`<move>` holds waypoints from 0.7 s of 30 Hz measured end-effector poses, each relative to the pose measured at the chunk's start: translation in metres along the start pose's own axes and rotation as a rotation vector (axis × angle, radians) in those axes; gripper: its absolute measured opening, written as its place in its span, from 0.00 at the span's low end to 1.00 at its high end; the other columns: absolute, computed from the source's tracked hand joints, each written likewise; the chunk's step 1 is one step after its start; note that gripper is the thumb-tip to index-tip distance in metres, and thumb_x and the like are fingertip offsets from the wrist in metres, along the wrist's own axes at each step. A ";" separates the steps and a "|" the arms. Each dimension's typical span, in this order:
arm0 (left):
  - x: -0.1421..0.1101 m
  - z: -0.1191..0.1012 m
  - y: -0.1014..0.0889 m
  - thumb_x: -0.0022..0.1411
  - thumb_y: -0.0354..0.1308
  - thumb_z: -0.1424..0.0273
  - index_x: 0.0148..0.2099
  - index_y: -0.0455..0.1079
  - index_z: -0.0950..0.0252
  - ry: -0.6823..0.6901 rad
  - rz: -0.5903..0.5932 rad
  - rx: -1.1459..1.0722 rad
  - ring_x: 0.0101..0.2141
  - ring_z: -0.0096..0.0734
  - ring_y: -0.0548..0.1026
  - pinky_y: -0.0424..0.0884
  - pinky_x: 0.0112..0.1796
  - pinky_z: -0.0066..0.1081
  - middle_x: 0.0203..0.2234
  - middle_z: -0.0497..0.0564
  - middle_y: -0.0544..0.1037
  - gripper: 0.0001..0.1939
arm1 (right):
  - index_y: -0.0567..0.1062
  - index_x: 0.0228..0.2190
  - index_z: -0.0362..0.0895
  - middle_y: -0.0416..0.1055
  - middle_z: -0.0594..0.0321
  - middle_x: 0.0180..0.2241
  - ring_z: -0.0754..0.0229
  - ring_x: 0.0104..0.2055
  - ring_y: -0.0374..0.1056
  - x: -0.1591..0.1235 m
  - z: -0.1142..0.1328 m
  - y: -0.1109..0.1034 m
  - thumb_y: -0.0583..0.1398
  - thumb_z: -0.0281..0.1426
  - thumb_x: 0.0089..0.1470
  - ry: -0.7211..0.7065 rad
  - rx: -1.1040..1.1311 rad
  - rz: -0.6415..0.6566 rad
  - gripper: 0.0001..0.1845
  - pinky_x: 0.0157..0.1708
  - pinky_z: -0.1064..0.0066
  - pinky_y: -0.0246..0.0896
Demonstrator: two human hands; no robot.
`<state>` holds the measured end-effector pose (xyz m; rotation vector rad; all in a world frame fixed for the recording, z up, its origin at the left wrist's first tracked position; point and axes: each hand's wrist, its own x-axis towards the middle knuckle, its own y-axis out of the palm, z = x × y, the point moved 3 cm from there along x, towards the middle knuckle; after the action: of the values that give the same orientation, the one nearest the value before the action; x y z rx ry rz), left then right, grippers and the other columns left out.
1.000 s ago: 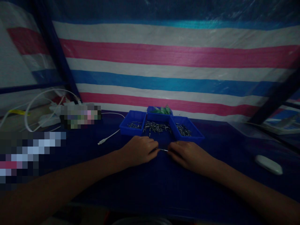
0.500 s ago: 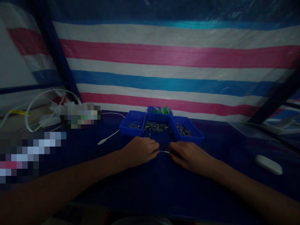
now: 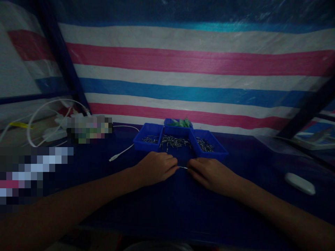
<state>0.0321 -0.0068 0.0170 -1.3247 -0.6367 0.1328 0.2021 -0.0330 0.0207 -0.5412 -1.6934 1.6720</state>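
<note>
A thin silvery metal pin (image 3: 183,167) spans the small gap between my two hands, just above the dark blue tabletop. My left hand (image 3: 158,168) pinches one end between thumb and fingers. At the other end, the curled fingers of my right hand (image 3: 209,172) close on it. Both ends of the pin are hidden in the fingers. Beyond the hands lies a loose pile of similar metal pins (image 3: 175,141), between a left blue bin (image 3: 140,142) and a right blue bin (image 3: 209,152), which hold more small metal pieces.
A third blue bin (image 3: 178,129) at the back holds green-and-clear plastic packets (image 3: 180,122). A white cable (image 3: 121,153) with a plug lies left of the bins. A white oval case (image 3: 299,183) rests at the right. Striped sheeting (image 3: 199,62) hangs behind the table.
The visible stretch of pin has tilted slightly and looks a little shorter, with the hands marginally nearer each other. Both hands keep their grip; the bins and pile look the same.
</note>
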 end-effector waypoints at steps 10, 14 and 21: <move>0.001 -0.002 -0.002 0.65 0.45 0.67 0.31 0.65 0.67 0.000 -0.015 -0.010 0.27 0.27 0.69 0.63 0.27 0.26 0.24 0.47 0.71 0.13 | 0.66 0.31 0.42 0.66 0.62 0.26 0.64 0.26 0.61 0.000 0.000 0.002 0.48 0.29 0.59 0.001 -0.005 -0.008 0.09 0.26 0.73 0.49; 0.001 -0.003 -0.002 0.65 0.46 0.68 0.36 0.66 0.66 0.009 0.002 -0.063 0.30 0.28 0.70 0.64 0.30 0.26 0.28 0.48 0.71 0.10 | 0.66 0.30 0.42 0.66 0.62 0.25 0.64 0.25 0.61 0.000 0.000 0.002 0.49 0.29 0.58 -0.004 0.003 -0.025 0.09 0.25 0.73 0.49; 0.001 -0.004 0.001 0.64 0.48 0.69 0.41 0.67 0.66 0.048 -0.021 -0.182 0.33 0.27 0.70 0.65 0.33 0.25 0.30 0.48 0.72 0.09 | 0.66 0.31 0.42 0.66 0.62 0.25 0.64 0.26 0.62 0.000 0.003 0.002 0.47 0.30 0.60 -0.038 0.018 -0.036 0.10 0.26 0.73 0.50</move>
<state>0.0349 -0.0099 0.0162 -1.4918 -0.6337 0.0260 0.1998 -0.0345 0.0192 -0.4704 -1.7033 1.6803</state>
